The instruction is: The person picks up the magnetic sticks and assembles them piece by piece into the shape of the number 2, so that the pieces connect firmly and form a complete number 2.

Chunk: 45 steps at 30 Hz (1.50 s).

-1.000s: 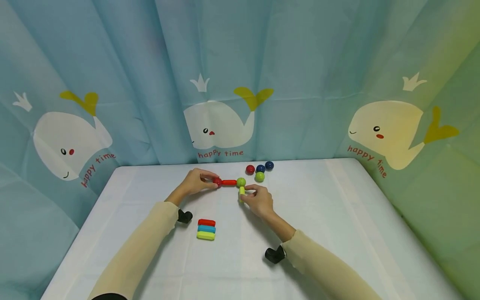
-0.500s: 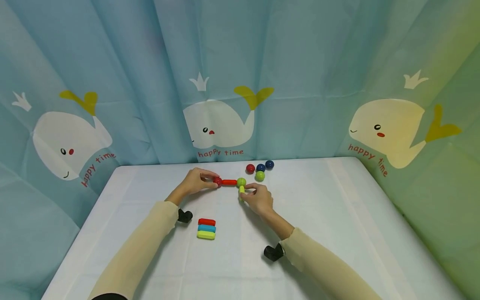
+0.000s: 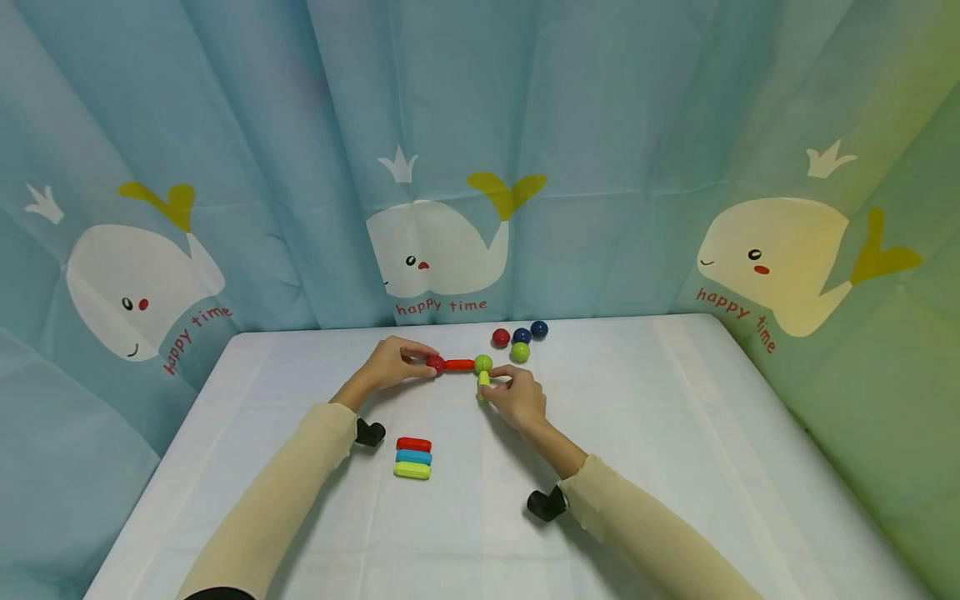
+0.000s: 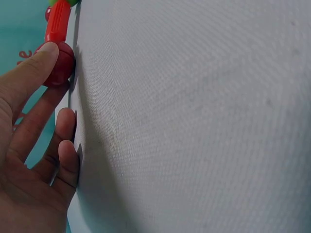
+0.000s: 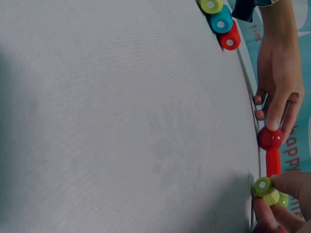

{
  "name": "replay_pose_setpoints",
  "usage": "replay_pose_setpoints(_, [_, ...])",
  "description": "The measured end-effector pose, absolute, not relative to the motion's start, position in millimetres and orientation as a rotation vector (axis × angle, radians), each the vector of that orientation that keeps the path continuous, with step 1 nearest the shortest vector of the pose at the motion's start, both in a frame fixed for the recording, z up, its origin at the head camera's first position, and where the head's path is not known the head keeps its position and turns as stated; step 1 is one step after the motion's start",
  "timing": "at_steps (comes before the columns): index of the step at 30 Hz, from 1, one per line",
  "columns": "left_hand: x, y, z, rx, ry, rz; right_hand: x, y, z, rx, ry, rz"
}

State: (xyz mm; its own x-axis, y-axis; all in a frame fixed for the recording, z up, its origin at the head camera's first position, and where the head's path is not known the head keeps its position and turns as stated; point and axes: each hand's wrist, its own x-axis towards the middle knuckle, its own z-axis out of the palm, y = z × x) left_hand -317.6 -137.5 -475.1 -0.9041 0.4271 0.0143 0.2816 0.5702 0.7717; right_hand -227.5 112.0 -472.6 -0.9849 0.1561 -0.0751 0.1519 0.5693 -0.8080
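My left hand (image 3: 390, 363) pinches a red ball (image 4: 60, 64) between thumb and index finger, at the left end of a red stick (image 3: 459, 365). The stick's other end meets a green ball (image 3: 483, 363). From that ball a yellow-green stick (image 3: 483, 382) points toward me, pinched by my right hand (image 3: 519, 400). In the right wrist view the stick's near end (image 5: 263, 185) shows a pale round centre, between thumb and fingers. The other fingers of my left hand are loosely bent in the left wrist view.
Behind my right hand lie a red ball (image 3: 500, 337), two dark blue balls (image 3: 539, 330) and a green ball (image 3: 520, 352). Nearer me, red (image 3: 414, 444), blue (image 3: 414, 457) and yellow-green (image 3: 412, 471) sticks lie side by side. A whale-print curtain (image 3: 600, 250) hangs behind the table.
Both hands keep their grips almost in place. Compared with a second ago, my right wrist and sleeve have shifted very slightly left and up in the head view.
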Motion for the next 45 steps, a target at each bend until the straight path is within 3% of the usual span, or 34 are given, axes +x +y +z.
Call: replay_pose_setpoints(45, [-315.5, -137.4, -477.0, 0.605, 2.619, 1.29, -227.1, 119.3, -468.7, -0.161, -2.822, 1.441])
